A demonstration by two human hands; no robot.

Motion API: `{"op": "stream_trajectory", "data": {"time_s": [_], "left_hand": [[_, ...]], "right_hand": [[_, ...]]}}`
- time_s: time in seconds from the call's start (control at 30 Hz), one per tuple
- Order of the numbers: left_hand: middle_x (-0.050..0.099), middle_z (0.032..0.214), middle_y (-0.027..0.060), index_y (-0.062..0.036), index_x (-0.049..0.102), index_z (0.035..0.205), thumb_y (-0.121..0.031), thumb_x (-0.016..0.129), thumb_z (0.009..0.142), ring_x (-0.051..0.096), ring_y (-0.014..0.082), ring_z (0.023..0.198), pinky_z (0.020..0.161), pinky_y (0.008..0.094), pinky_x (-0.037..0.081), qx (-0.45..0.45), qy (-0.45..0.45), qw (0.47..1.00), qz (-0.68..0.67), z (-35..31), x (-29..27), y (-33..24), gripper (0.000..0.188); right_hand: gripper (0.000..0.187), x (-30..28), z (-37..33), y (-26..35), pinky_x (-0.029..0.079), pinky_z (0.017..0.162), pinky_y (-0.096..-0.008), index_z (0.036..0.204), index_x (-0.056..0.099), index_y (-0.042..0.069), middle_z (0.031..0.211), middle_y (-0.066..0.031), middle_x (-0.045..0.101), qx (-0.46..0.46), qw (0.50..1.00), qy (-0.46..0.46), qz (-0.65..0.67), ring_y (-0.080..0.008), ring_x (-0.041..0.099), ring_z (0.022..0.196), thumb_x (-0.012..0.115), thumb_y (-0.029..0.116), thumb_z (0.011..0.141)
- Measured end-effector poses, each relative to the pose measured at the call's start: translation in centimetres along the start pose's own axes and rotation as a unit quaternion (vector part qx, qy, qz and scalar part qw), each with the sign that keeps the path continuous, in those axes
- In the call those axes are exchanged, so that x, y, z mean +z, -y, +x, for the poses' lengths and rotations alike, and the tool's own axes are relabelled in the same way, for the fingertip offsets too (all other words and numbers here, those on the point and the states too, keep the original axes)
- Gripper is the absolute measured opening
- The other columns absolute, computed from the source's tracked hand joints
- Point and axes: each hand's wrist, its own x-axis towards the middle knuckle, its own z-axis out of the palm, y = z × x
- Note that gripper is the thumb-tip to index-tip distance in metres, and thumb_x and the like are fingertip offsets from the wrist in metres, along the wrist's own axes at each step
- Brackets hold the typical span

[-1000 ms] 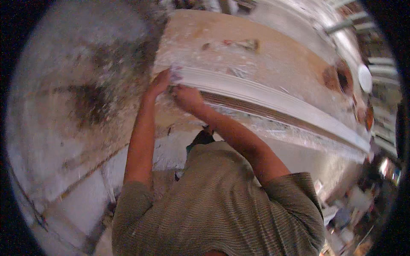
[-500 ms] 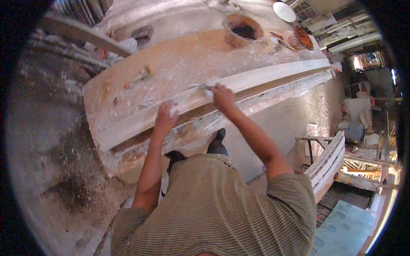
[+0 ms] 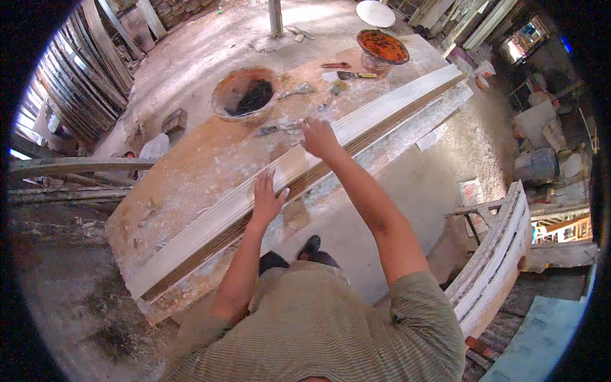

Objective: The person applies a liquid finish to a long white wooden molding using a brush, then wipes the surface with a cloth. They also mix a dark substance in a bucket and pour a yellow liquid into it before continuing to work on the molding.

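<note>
A long, whitish moulding [image 3: 210,230] with a ridged face lies slantwise along the near edge of a stained worktable [image 3: 184,184]. My left hand [image 3: 267,198] rests on its middle, fingers stretched and the thumb apart, holding nothing that I can see. Farther right, my right hand [image 3: 321,138] is over the far edge of the moulding, fingers bent. A thin scraper-like tool [image 3: 270,130] points left from those fingertips, low over the tabletop. Its grip is partly hidden by the fingers.
Behind the moulding stand a tub with dark contents [image 3: 245,95] and an orange-stained basin [image 3: 383,47]. A brush [image 3: 356,75] and other small tools lie between them. A white-painted curved wooden piece [image 3: 490,261] stands at the right. Long strips [image 3: 76,76] lean at the far left.
The view has swung, so the table appears turned and shifted left. My left hand has flattened on the moulding with its fingers stretched. My right hand has moved toward the far edge with the tool.
</note>
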Motion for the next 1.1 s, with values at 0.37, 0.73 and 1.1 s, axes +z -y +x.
{"op": "stream_trajectory", "data": {"time_s": [0.37,0.73,1.1], "left_hand": [[0.046,0.136,0.0260,0.0024,0.043,0.136,-0.047,0.072,0.076,0.040,0.0390,0.130,0.109,0.0530,0.028,-0.089,0.031,0.989,0.115,13.9,11.0,-6.7,0.082],[0.053,0.125,0.0209,0.0001,0.055,0.123,-0.037,0.087,0.059,0.048,0.0371,0.120,0.103,0.0487,0.036,-0.219,0.085,0.965,0.120,19.2,12.0,-13.2,0.080],[0.055,0.113,0.0108,-0.0097,0.057,0.113,-0.029,0.089,0.056,0.048,0.0321,0.116,0.103,0.0462,0.033,-0.211,-0.142,0.940,0.228,15.3,14.4,-19.7,0.068]], "right_hand": [[0.050,0.0,-6.3,-23.8,0.049,0.087,-0.0452,0.132,0.047,0.006,0.124,-0.0118,0.055,0.133,0.986,0.085,-0.058,-0.0277,0.060,0.108,0.055,0.011,0.083],[0.053,2.4,0.8,-36.9,0.036,0.106,-0.0492,0.131,0.051,0.012,0.126,-0.0121,0.057,-0.123,0.974,0.184,-0.048,-0.0282,0.056,0.114,0.061,0.012,0.079],[0.034,-0.8,4.5,-43.9,0.052,0.075,-0.0490,0.097,0.067,0.007,0.087,-0.0187,0.068,-0.262,0.898,0.354,0.011,-0.0363,0.067,0.082,0.068,0.037,0.081]]}}
